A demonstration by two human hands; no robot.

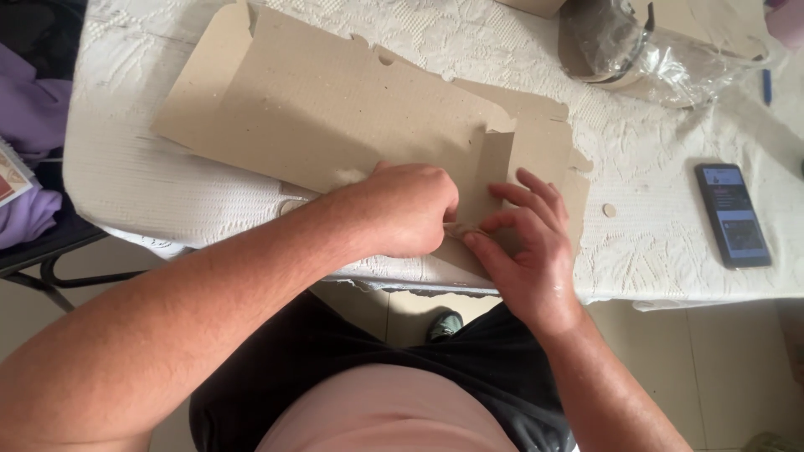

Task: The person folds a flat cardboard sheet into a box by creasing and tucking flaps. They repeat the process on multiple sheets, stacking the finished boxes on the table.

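A flat brown cardboard box blank (318, 109) lies on a table covered with a white textured cloth (126, 176). My left hand (402, 209) is curled into a loose fist and presses on the blank's near edge, pinching a small flap. Right beside it, my right hand (528, 243) rests its fingers on the same flap, thumb touching the fold between the two hands. The flap's fold itself is mostly hidden under my fingers.
A dark phone (732, 214) lies on the cloth at the right. A clear plastic bag with a dark round object (620, 42) sits at the back right. A small cardboard disc (609, 210) lies near the blank. A chair with purple fabric (29, 125) stands at the left.
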